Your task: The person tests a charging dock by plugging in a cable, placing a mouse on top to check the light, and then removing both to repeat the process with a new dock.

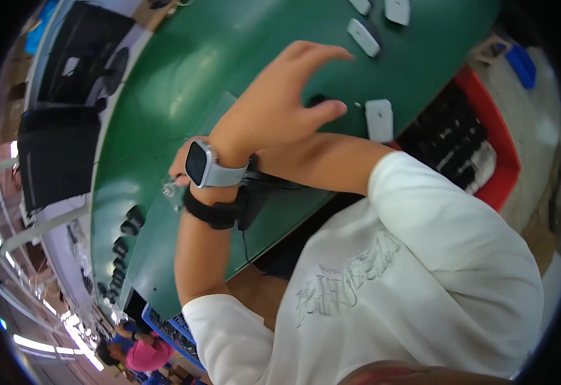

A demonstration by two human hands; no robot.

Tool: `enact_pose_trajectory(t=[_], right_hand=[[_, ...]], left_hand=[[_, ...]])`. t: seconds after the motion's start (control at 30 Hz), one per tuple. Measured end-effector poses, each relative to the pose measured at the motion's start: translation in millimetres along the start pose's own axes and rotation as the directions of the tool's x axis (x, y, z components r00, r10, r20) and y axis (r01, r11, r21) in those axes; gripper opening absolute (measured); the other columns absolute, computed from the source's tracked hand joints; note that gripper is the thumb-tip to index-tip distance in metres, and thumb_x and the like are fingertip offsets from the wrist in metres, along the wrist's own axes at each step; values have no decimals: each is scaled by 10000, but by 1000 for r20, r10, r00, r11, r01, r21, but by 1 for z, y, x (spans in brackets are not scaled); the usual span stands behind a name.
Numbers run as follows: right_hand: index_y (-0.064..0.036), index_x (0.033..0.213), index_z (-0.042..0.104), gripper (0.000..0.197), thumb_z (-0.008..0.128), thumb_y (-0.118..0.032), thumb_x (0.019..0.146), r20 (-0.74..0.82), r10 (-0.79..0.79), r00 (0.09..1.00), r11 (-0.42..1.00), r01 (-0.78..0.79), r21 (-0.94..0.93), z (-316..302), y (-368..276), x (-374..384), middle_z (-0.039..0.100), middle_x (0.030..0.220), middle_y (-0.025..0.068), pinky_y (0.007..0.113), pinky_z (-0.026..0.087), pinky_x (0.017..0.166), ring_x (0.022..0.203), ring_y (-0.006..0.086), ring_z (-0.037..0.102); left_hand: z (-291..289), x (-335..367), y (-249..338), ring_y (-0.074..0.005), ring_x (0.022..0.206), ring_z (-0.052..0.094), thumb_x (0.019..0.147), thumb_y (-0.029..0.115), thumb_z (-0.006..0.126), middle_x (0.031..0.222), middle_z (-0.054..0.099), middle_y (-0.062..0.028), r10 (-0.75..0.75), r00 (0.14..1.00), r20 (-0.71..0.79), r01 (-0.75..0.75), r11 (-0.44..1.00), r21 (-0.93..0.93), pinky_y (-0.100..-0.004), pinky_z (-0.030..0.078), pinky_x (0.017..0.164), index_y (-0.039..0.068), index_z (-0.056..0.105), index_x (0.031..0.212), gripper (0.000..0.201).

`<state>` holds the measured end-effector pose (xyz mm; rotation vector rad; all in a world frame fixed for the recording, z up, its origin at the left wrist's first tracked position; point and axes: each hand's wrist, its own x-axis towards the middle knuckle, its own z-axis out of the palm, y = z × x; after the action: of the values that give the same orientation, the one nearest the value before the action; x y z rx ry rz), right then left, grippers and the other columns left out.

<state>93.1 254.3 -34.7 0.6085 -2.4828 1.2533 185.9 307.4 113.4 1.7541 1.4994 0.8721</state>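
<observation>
My left hand (280, 96) reaches over the green table with thumb and forefinger spread, nothing visible between them. Its wrist wears a smartwatch (197, 163) on a grey band, with a black strap (213, 212) below. Close to the thumb lies a white rounded device (379, 120); beyond the fingertips is a second white device (364, 37). My right forearm crosses beneath the left one. Mostly hidden behind the watch, my right hand (180, 160) shows a few bent fingers at a small clear, shiny piece (169, 188) whose kind I cannot make out.
A red bin (508, 163) of black parts stands beside the green table (158, 83). Black monitors (59, 157) line the left side. Several small black parts (120, 247) sit along the table's left edge. A person in pink (149, 354) is far off near blue crates (178, 333).
</observation>
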Motion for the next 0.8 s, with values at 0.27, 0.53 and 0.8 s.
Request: enact_pose_trajectory(t=[0.27, 0.53, 0.8], right_hand=[[-57, 1083, 701, 276, 602, -295, 985, 131, 306, 943, 937, -273, -217, -37, -40, 3, 734, 1096, 105, 440, 548, 827, 1068, 261, 691], [-44, 1063, 721, 258, 601, -260, 988, 118, 160, 980, 958, -125, -258, -26, -53, 9, 725, 1059, 162, 455, 545, 846, 1058, 325, 680], [-18, 915, 742, 229, 641, -213, 983, -449, -52, 892, 979, 135, 154, 2, -27, 13, 716, 868, 174, 448, 550, 763, 851, 359, 695]], left_hand=[[54, 49, 4, -344, 1222, 598, 804, 62, 738, 1300, 611, -119, 136, 749, 648, -514, 737, 439, -438, 514, 1036, 186, 733, 1232, 446], [-14, 17, -5, -285, 1082, 664, 766, -34, 774, 1191, 640, -89, 223, 955, 195, -255, 954, 159, -397, 571, 937, 89, 686, 1235, 493], [-115, -201, -57, -259, 1181, 580, 786, -177, 677, 1407, 557, -223, -140, 632, -762, -399, 784, -475, -390, 463, 1062, 91, 507, 1246, 559]])
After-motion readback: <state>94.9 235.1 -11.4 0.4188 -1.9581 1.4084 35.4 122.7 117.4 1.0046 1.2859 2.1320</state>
